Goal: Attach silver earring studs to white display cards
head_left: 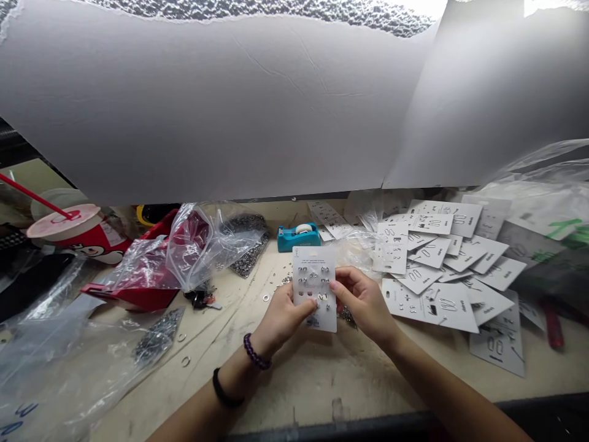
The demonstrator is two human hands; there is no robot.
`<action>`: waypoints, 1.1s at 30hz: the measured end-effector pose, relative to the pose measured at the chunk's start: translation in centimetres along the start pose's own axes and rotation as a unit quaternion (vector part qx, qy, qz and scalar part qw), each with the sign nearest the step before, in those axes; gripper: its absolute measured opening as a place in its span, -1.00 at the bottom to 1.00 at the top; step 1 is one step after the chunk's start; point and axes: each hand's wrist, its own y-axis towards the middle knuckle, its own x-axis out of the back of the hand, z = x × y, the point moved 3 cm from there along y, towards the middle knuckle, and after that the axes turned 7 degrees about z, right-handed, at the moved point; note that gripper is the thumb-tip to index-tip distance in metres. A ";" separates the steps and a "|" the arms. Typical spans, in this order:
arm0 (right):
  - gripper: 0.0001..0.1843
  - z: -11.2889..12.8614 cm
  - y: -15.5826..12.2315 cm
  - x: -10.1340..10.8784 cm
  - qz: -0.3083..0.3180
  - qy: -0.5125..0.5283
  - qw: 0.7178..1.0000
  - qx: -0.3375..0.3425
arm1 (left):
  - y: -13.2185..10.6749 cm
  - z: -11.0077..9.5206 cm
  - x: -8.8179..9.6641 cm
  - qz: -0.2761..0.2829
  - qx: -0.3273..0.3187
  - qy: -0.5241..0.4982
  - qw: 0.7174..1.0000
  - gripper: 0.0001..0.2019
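A white earring card [315, 258] with rows of small metal earrings stands tilted up between my hands. My left hand [284, 316] is closed on its left edge, thumb across the lower front and the other fingers hidden behind. At the right edge, my right hand [363, 302] pinches the card, thumb near the earrings in the middle rows. Loose small metal pieces [284, 279] lie on the table just behind the card, and more show beneath my right hand. Directly beyond the card sits a teal tape dispenser [298, 238].
Many filled earring cards [432, 258] lie heaped at the right, beside plastic bags [543, 202]. To the left are a red scoop [147, 294], bags of metal parts [248, 245] and a red cup with a straw [87, 230]. A white sheet [230, 110] hangs low across the back.
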 end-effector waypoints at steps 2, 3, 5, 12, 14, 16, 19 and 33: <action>-0.80 -0.1 0.0 -0.1 0.001 -0.001 1.000 0.000 | 0.0 0.0 0.0 -0.010 -0.002 0.000 1.000 -0.78; -0.80 -0.1 0.0 -0.1 0.000 -0.001 1.000 0.001 | 0.0 0.0 0.0 -0.012 -0.004 0.000 1.000 -0.79; -0.80 0.0 0.0 0.0 -0.003 -0.002 1.000 0.003 | 0.0 -0.1 0.0 0.000 -0.004 -0.007 1.000 -0.78; -0.78 0.3 0.1 0.4 -0.010 0.000 1.000 -0.002 | -0.2 -0.2 -0.1 0.028 0.008 -0.006 1.000 -0.67; -0.78 0.2 0.2 0.4 -0.005 -0.001 1.000 -0.004 | -0.2 -0.2 -0.2 0.027 0.010 -0.015 0.999 -0.65; -0.77 0.1 0.2 0.4 -0.006 -0.004 1.000 0.000 | -0.1 -0.2 -0.2 0.029 0.005 -0.026 0.999 -0.63; -0.78 -0.1 0.3 0.4 -0.008 -0.009 1.000 0.005 | -0.1 0.0 -0.3 0.044 -0.005 -0.039 0.998 -0.62; -0.75 0.2 0.6 1.1 -0.056 0.049 0.997 -0.005 | -0.1 -0.6 0.0 0.002 -0.010 -0.082 0.997 -0.62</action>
